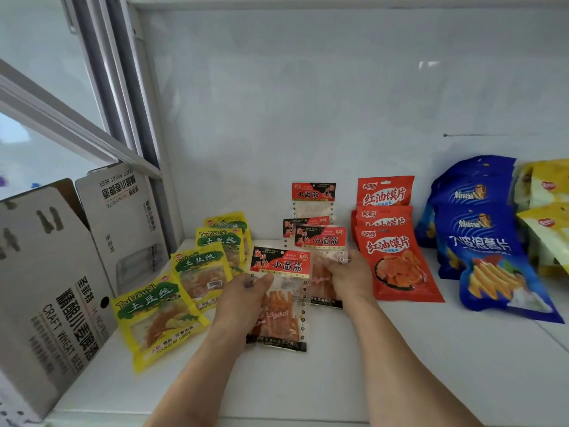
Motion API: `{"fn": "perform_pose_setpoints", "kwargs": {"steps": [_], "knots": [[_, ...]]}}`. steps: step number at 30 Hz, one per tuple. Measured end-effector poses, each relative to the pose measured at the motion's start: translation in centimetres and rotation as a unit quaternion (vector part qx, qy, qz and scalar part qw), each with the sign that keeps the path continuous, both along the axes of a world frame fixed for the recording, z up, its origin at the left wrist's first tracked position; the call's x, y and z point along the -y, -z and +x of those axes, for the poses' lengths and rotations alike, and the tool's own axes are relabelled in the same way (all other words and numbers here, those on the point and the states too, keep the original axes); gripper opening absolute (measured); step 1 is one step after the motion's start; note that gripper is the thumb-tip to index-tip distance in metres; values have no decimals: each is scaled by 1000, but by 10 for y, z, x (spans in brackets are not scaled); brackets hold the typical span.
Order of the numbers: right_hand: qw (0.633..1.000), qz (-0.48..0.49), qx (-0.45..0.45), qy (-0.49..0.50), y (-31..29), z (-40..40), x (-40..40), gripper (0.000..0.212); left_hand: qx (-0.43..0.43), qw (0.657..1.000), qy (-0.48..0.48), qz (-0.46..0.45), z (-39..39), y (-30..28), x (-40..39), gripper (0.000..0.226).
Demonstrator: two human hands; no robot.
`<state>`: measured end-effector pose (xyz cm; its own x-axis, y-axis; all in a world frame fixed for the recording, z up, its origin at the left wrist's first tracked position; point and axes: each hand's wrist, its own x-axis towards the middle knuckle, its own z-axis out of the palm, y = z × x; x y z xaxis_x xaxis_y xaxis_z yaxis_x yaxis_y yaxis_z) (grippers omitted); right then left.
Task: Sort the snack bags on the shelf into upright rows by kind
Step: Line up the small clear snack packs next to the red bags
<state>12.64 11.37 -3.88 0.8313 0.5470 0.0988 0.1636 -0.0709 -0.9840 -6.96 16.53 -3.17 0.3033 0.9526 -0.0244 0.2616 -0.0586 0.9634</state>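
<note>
On the white shelf (400, 359) the snack bags stand in rows by kind. My left hand (243, 300) grips the front red-and-black gluten-strip bag (283, 306) by its left edge. My right hand (348, 278) holds the bag just behind it (320, 241) at its right side. More of that kind (313, 195) lean behind, toward the back wall. To the left runs a row of yellow potato-shred bags (160, 312). To the right stand red chip bags (397, 263), then blue crisp bags (489, 257), then yellow bags (548, 217) at the frame's edge.
An open grey cardboard beer carton (58, 285) stands at the shelf's left end, close to the front yellow bag. A window frame (101, 118) rises behind it. The white back wall (308, 103) closes the shelf. Bare shelf surface lies in front of the rows.
</note>
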Motion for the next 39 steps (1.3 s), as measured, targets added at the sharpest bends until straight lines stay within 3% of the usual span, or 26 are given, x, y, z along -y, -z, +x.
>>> {"fn": "perform_pose_setpoints", "kwargs": {"steps": [4,15,18,23,28,39], "knots": [[997,62,-33,-19,-4,9,-1,23,-5,1000,9,13,11,-3,2,41],[987,131,-60,-67,-10,34,-22,15,-46,997,-8,56,65,-9,-20,35],[987,133,-58,-63,-8,41,-27,8,-74,995,-13,70,84,-2,-34,35],[989,131,-37,-61,-12,45,-34,23,-103,991,-12,88,106,9,-46,37],[986,138,-24,-84,-9,49,-45,12,-96,991,-11,97,122,8,-51,34],[994,105,18,-10,2,64,-73,11,-113,986,-28,118,126,11,-61,34]]}}
